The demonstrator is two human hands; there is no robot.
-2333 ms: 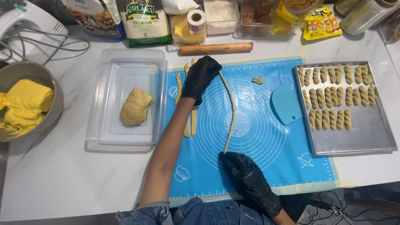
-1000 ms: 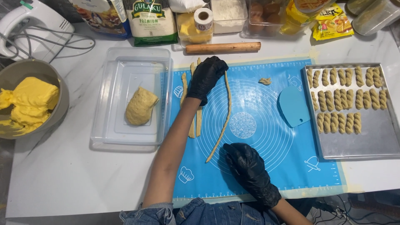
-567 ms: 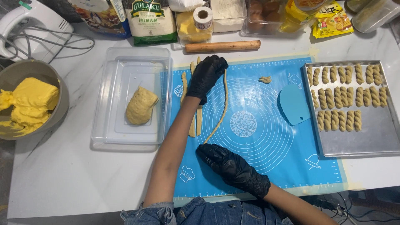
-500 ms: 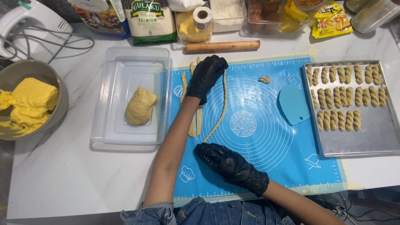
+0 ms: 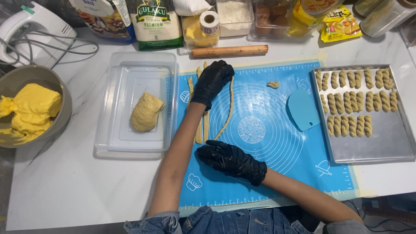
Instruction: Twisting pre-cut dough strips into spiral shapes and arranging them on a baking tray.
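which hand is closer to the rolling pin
Left. The left hand rests on the dough ropes just below the rolling pin; the right hand lies far lower on the mat.

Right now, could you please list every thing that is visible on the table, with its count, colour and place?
silicone baking mat: one, blue, centre.
dough ropes: a few, pale yellow, on mat's left part.
small dough scrap: one, mat top.
plastic scraper: one, light blue, mat's right edge.
metal baking tray: one, silver, right.
twisted dough pieces: three rows, in tray.
clear plastic box: one, left of mat.
dough lump: one, tan, inside box.
wooden rolling pin: one, above mat.
grey bowl: one, far left, with yellow dough.
white hand mixer: one, top left.
ingredient packets and jars: several, back edge.
left hand: black glove, on ropes' top ends.
right hand: black glove, at ropes' near ends.
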